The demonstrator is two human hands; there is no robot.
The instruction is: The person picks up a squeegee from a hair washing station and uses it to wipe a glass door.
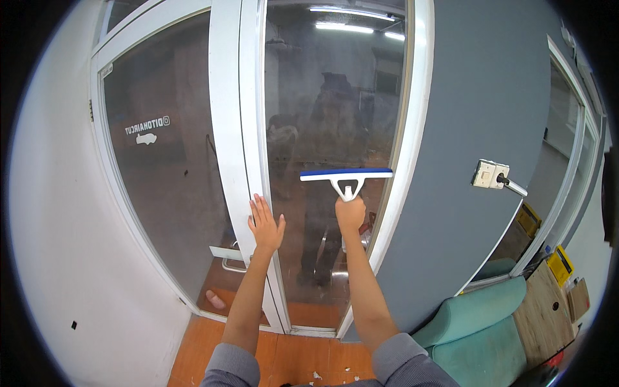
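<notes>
My right hand (350, 213) is closed around the handle of a white window squeegee (346, 177) with a blue blade. The blade lies level across the tall narrow glass pane (333, 130), its right end at the pane's right frame. Hazy smears and reflections of ceiling lights show on this glass. My left hand (266, 227), fingers spread and holding nothing, rests against the white frame (254, 159) between the pane and the glass door (164, 159) at the left.
A metal door handle (233, 265) is low on the door. Right of the pane are a grey wall (464, 96), a switch and socket plate (489, 174) with a plug, a green padded seat (483, 334) and a wooden table (546, 314). White scraps (316, 375) lie on the orange floor (295, 355).
</notes>
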